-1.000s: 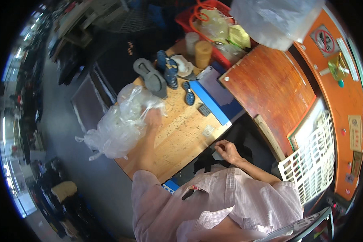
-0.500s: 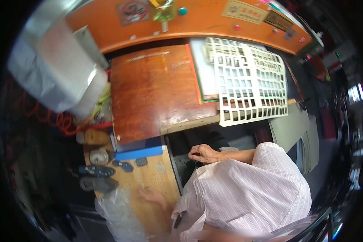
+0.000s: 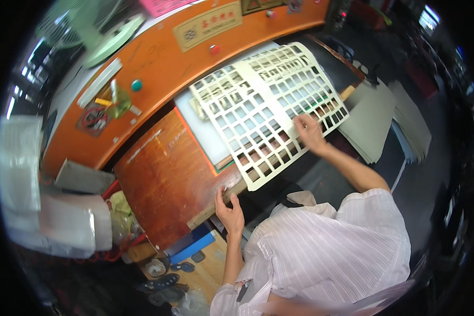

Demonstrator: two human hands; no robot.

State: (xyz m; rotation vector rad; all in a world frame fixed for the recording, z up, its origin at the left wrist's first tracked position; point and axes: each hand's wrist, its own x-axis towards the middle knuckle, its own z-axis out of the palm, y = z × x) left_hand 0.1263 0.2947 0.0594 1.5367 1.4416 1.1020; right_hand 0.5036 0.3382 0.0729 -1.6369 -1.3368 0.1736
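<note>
My left hand (image 3: 230,211) is by the front edge of the reddish-brown wooden board (image 3: 163,179), thumb and fingers apart, holding nothing. To the right, my right hand (image 3: 310,135) is over the near part of a cream sheet with rows of square cut-out holes (image 3: 271,108). Its fingers are curled together, and what they grip, if anything, is hidden. The cut-out sheet lies slanted across a pale white plate (image 3: 208,134) with an orange-and-green edge, and overhangs the front of the bench.
An orange machine panel (image 3: 158,60) with a red button (image 3: 214,50) and a green button (image 3: 136,85) runs along the back. Stacks of grey sheets (image 3: 371,121) stand on the right. Plastic bags (image 3: 63,221) hang at left. Shoe soles (image 3: 181,267) lie on a lower wooden surface.
My view has swung to the right. My left hand has risen from the lower wooden surface to the board's front edge. My right hand has gone from near my body to the cut-out sheet.
</note>
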